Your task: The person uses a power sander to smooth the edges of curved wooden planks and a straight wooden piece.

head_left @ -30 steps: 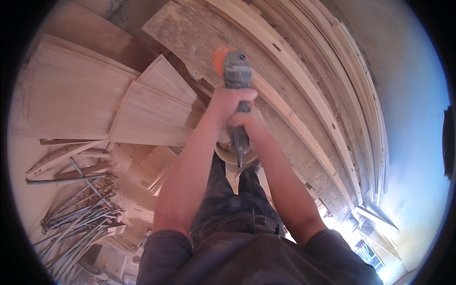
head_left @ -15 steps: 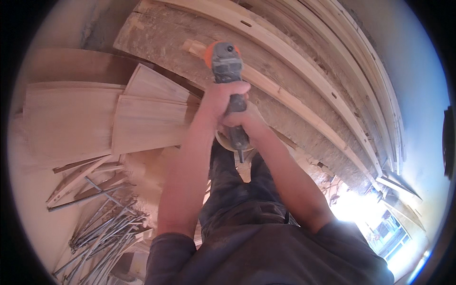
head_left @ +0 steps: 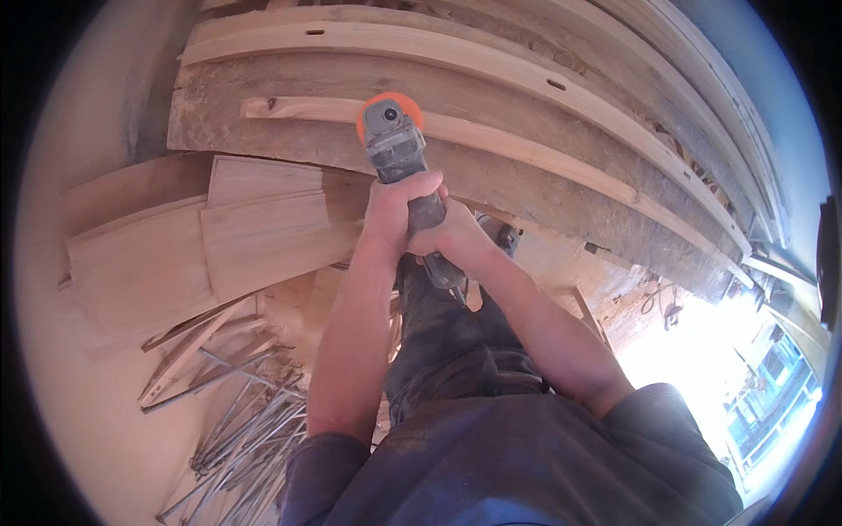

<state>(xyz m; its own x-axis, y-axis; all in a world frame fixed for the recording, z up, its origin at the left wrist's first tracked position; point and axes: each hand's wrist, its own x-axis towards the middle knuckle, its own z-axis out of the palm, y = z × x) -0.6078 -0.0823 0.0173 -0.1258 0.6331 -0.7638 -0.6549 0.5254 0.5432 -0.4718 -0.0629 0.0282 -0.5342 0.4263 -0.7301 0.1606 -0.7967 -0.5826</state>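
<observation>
Both my hands are wrapped round the dark grey body of an angle grinder (head_left: 399,154) with a round orange disc (head_left: 410,107) at its far end. My left hand (head_left: 395,206) grips nearer the grinder's head, thumb across the top. Just behind it, my right hand (head_left: 450,230) closes round the rear of the body. The disc lies over a narrow wooden strip (head_left: 509,151) on the workbench (head_left: 210,110); whether it touches the wood I cannot tell. The disc's underside is hidden.
Beyond the strip lies a longer board with slots (head_left: 438,42), with more long boards at the far right. Flat wooden panels (head_left: 272,241) lean at the left. Metal rods (head_left: 250,438) are heaped on the floor at lower left. Bright light enters by a window (head_left: 772,386) at lower right.
My view has turned, so the bench and boards appear shifted. The grinder's head now sits slightly lower and further left in the picture, with more orange disc showing. Both hands keep their grip.
</observation>
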